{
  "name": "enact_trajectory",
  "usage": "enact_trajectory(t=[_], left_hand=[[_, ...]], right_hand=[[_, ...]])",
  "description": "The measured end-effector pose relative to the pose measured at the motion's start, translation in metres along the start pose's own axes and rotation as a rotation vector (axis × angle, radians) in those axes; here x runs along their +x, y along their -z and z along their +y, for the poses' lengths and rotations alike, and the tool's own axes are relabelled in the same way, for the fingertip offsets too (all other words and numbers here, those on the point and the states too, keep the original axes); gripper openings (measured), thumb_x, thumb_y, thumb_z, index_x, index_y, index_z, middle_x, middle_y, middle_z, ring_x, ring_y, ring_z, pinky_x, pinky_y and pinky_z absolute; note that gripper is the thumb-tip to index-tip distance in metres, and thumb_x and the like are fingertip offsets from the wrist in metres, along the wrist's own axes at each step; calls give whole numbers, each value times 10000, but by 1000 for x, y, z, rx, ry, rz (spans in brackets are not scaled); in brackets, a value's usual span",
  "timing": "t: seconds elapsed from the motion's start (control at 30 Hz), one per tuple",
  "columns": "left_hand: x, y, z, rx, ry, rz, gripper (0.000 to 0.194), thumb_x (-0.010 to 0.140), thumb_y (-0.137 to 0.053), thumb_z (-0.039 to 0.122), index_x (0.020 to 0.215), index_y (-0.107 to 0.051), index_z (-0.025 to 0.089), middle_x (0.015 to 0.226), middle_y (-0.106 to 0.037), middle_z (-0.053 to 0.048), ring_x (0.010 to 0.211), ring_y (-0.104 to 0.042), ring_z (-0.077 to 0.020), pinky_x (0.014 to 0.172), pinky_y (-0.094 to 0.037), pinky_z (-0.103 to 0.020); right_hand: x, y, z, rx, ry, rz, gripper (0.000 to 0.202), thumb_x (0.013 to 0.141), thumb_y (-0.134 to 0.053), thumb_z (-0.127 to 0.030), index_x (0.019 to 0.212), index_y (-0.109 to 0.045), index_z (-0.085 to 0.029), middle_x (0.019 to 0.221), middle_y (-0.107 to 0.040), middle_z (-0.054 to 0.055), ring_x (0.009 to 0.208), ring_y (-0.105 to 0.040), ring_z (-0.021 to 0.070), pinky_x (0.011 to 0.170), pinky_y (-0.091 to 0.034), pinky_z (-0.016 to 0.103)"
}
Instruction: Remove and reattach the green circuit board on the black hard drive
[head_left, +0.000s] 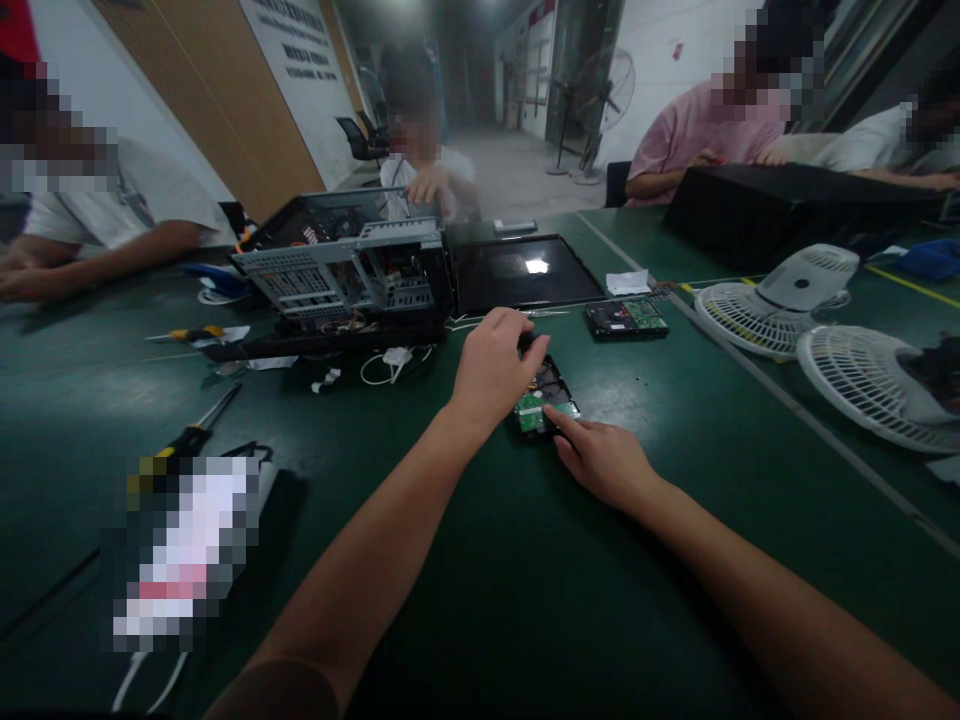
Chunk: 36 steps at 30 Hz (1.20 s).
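A hard drive [553, 385] lies on the green table with its green circuit board facing up. Above its far end, my left hand [495, 365] is closed around a small dark handle [527, 341], probably a screwdriver's; the hand hides most of the tool. From the near right side, my right hand [604, 455] presses its index finger on the circuit board, with the thumb close to the drive's edge, steadying it. A second hard drive [626, 319] rests farther back to the right, untouched, also board side up.
An opened computer case [352, 265] and a black side panel [525, 272] occupy the far side. Left are screwdrivers [187, 440] and a blurred white device [195, 540]. Two white fans [885, 385] lie right, near a large black box [780, 210]. Several people sit around the table.
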<state>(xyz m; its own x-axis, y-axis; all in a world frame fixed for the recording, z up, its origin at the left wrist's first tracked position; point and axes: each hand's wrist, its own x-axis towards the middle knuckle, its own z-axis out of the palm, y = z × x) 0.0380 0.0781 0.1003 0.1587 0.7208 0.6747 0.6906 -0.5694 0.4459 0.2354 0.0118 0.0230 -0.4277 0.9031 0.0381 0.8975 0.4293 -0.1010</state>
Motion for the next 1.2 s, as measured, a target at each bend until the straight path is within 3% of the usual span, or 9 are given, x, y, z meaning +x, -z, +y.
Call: enact_trajectory(t=[0.33,0.63,0.83,1.03,1.2], left_hand=[[2,6,-1,104,55,-109,164,969,-653,255,1116,-691,195,1067,-731,-63,933,-676,-198,887,-533,-353],[2,7,1,68,74,-73,172,920,-737,342,960,-677,186,930,-738,-46,821,-675,-189,790,-518,-328],[3,7,0,82,30,-91,94,954,-680,261,1022,-684,196,986,-749,-52,910,-686,-199,859,-523,-343],[1,4,-1,48,96,-92,205,964,-650,242,1162,-604,210,1028,-757,-69,878,-719,-204,809,-555,-345],[1,6,0,65,103,-107,144,967,-639,245,1100,-586,224,982,-752,-65,847,-718,-206,786,-550,-345]], right_hand=[[0,1,-1,-12,-4,-15,545,1040,-384,-358,1575,-407,-254,1110,-769,85,860,-728,243,664,-471,320],[0,4,-3,-23,-19,-36,551,1042,-381,-376,1580,-398,-260,1119,-769,84,878,-730,249,667,-460,320],[0,3,-2,-17,-12,-25,545,1042,-373,-364,1573,-407,-249,1098,-770,81,861,-727,249,656,-457,317],[1,3,-2,-2,-11,-22,543,1036,-380,-359,1568,-413,-253,1099,-769,90,849,-723,236,653,-460,311],[1,4,-3,-5,-10,-26,545,1036,-374,-353,1568,-416,-245,1085,-768,90,847,-725,248,647,-461,324]])
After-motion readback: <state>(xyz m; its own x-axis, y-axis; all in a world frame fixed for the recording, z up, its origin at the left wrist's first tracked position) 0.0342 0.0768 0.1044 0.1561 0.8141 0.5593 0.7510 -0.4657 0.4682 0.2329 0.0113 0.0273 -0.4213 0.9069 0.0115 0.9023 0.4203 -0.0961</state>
